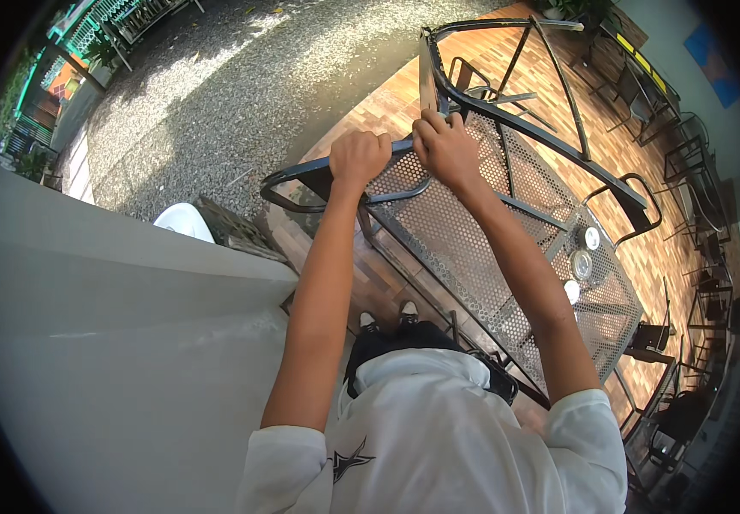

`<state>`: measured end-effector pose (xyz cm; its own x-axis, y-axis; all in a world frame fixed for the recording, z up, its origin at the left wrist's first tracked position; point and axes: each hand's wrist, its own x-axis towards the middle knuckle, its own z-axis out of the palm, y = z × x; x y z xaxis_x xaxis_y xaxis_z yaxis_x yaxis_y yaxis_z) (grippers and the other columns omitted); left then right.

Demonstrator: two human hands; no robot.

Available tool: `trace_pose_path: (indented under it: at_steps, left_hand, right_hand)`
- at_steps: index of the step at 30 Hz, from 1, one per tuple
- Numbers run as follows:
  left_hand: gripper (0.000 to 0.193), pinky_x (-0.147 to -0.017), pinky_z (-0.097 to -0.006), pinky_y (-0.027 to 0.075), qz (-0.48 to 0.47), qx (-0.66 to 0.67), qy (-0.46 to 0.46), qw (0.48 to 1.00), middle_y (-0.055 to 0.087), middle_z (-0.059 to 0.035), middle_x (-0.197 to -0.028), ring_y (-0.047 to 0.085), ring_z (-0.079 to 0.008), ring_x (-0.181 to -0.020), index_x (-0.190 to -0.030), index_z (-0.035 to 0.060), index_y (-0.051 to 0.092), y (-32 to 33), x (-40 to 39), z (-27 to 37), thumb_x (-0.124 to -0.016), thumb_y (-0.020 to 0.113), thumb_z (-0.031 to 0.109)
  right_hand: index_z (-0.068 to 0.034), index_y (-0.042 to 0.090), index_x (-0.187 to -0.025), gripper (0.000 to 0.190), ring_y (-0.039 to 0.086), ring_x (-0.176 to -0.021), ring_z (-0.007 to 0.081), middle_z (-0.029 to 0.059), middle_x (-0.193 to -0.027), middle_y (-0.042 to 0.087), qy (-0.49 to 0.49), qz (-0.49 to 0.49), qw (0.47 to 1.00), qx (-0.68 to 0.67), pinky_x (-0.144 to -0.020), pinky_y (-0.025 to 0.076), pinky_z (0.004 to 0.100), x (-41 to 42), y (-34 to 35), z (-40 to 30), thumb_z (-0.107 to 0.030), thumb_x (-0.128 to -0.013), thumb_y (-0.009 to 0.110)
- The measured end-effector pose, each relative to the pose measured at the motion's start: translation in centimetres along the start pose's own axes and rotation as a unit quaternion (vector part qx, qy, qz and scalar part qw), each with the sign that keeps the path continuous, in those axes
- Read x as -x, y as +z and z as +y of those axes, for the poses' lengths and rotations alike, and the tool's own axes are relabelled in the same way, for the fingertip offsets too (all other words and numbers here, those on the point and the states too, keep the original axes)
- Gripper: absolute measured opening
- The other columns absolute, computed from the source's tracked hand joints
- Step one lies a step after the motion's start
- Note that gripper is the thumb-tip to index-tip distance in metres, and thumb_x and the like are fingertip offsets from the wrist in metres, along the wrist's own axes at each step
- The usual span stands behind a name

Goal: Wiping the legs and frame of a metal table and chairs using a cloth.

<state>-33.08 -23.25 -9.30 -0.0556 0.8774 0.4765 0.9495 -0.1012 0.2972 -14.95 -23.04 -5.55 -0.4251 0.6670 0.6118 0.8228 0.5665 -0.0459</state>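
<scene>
My left hand (360, 157) is closed around the dark metal frame of a chair (306, 170) at the near corner of a perforated metal table (473, 250). Just right of it, my right hand (444, 144) grips the same dark metalwork near a corner; the fingertips are partly hidden. The chair seems to rest on or against the table. Another dark metal chair frame (537, 125) lies tilted across the table's far side. Round white and clear items (581, 264) stand on the table's right part.
A pale wall (119, 347) rises close on the left, with a white rounded object (184, 221) beyond it. Gravel (248, 83) borders the tiled floor (607, 135). Several metal chairs (633, 96) line the right wall. A dark bag-like item (503, 382) hangs by my waist.
</scene>
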Motion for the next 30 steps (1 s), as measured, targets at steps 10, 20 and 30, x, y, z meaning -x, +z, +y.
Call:
trace_pose_path:
  at_steps: [10, 20, 30]
  left_hand:
    - [0.046, -0.070, -0.0513, 0.053, -0.070, -0.003, -0.041, 0.997, 0.065, -0.0240, -0.072, 0.065, -0.0432, -0.069, -0.065, 0.0024, 0.069, -0.9, -0.2, 0.3, -0.089, 0.045, 0.033]
    - [0.046, -0.072, -0.0514, 0.053, -0.079, -0.013, -0.043, 0.996, 0.065, -0.0255, -0.074, 0.065, -0.0443, -0.071, -0.070, 0.0010, 0.071, -1.2, -0.2, 0.6, -0.088, 0.043, 0.033]
    - [0.046, -0.070, -0.0517, 0.052, -0.079, -0.013, -0.052, 0.995, 0.065, -0.0253, -0.073, 0.065, -0.0441, -0.070, -0.069, 0.0005, 0.071, -0.9, -0.2, 0.4, -0.087, 0.043, 0.033]
  right_hand:
    - [-0.014, 0.064, -0.099, 0.014, 0.058, -0.088, 0.0299, -0.0005, -0.107, 0.062, 0.002, 0.029, 1.000, -0.002, -0.070, 0.054, 0.0383, -0.3, 0.7, 0.8, -0.021, -0.087, 0.063]
    - [-0.012, 0.065, -0.103, 0.016, 0.056, -0.085, 0.0306, 0.0015, -0.109, 0.062, 0.014, 0.036, 0.997, -0.064, -0.073, 0.051, 0.0386, -0.3, 0.6, 1.4, -0.020, -0.090, 0.062]
    - [-0.014, 0.063, -0.109, 0.021, 0.056, -0.085, 0.0303, 0.0015, -0.113, 0.061, -0.034, 0.027, 0.996, -0.075, -0.071, 0.052, 0.0382, -0.1, 0.5, 2.6, -0.019, -0.089, 0.062]
